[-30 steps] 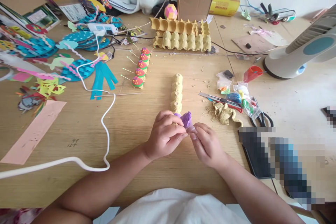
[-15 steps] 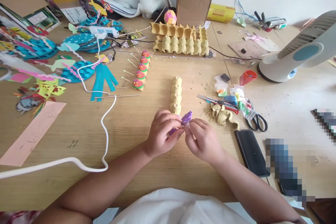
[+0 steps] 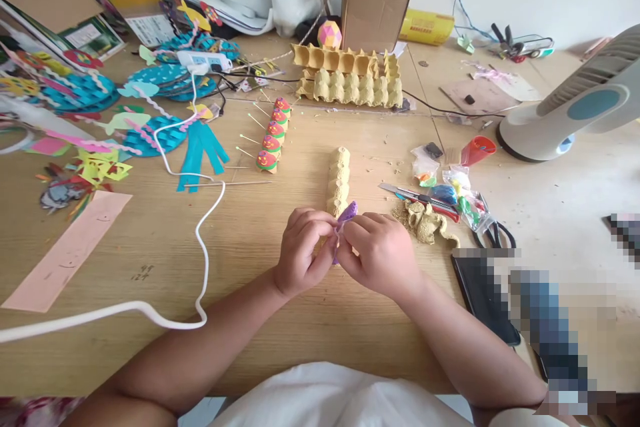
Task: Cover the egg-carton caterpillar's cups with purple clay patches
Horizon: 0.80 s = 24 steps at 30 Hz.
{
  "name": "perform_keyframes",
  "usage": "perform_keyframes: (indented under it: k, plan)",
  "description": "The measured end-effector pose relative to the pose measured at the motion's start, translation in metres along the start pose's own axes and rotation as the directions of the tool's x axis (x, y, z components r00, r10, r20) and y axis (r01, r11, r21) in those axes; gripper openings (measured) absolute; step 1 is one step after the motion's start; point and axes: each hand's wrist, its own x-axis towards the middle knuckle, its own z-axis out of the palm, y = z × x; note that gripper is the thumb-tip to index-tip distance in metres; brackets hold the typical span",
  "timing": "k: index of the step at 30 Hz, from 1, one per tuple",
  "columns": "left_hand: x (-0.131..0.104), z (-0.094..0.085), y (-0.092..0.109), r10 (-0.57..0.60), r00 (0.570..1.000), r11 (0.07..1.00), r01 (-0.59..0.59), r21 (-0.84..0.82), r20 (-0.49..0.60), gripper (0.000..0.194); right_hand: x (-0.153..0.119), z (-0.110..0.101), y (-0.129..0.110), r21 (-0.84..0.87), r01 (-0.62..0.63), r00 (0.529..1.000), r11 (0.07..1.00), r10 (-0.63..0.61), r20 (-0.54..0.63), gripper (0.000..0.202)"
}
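Observation:
Between my hands is a small purple clay packet [image 3: 347, 211], soft and crumpled, its lower part mostly covered by fingers. My left hand [image 3: 306, 248] pinches it from the left with thumb and fingertips. From the other side, my right hand [image 3: 381, 255] has its fingers closed on it, knuckles up. Just beyond the hands lies a pale strip of egg-carton cups [image 3: 339, 177], bumps up, its near end hidden by the packet and fingers. Farther left stands a painted egg-carton caterpillar [image 3: 273, 137] in red and green, with thin pins sticking out.
Right of my hands are a utility knife [image 3: 420, 200], torn carton scraps [image 3: 424, 221], bags of coloured clay [image 3: 444, 193], scissors [image 3: 495, 233] and a phone [image 3: 480, 297]. A white cable [image 3: 201, 240] winds across the left. Egg cartons [image 3: 357, 88] and a fan [image 3: 565, 107] stand farther back.
Both hands have shifted slightly left with the purple packet. My right hand has turned, knuckles more upward, and closed in nearer to the left. The whole view has shifted a little.

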Motion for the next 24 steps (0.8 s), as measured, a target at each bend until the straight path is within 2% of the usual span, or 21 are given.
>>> perform_keyframes:
  k: [9,13,17,18,20,22,24]
  plan:
    - [-0.005,0.002,-0.008,-0.069,0.993,0.997,0.073,0.036,-0.096,0.008,-0.001,-0.002,0.001,-0.1,0.028,0.999,0.995,-0.03,-0.022,0.022]
    - [-0.011,0.005,-0.009,-0.125,0.991,0.989,0.12,-0.09,-0.055,0.012,-0.004,0.0,0.001,-0.085,0.015,0.998,0.996,-0.021,-0.061,0.02]
    - [-0.017,0.008,-0.009,-0.248,0.969,0.925,0.233,-0.301,-0.014,0.013,-0.009,0.005,0.007,-0.028,0.091,0.986,0.995,-0.094,-0.14,0.012]
    - [-0.017,0.008,-0.008,-0.282,0.959,0.902,0.254,-0.35,-0.029,0.011,-0.01,0.007,0.009,-0.008,0.081,0.978,0.997,-0.081,-0.193,0.013]
    - [-0.017,0.009,-0.008,-0.367,0.927,0.854,0.305,-0.421,-0.073,0.005,-0.01,0.012,0.016,0.061,0.044,0.961,0.997,-0.026,-0.276,0.037]
    - [-0.015,0.01,-0.008,-0.466,0.881,0.798,0.376,-0.471,-0.086,0.009,-0.01,0.015,0.024,0.144,0.033,0.978,0.989,-0.002,-0.207,0.053]
    - [-0.013,0.01,-0.01,-0.56,0.827,0.72,0.459,-0.521,-0.046,0.016,-0.009,0.017,0.03,0.239,-0.01,0.993,0.971,0.037,-0.112,0.049]
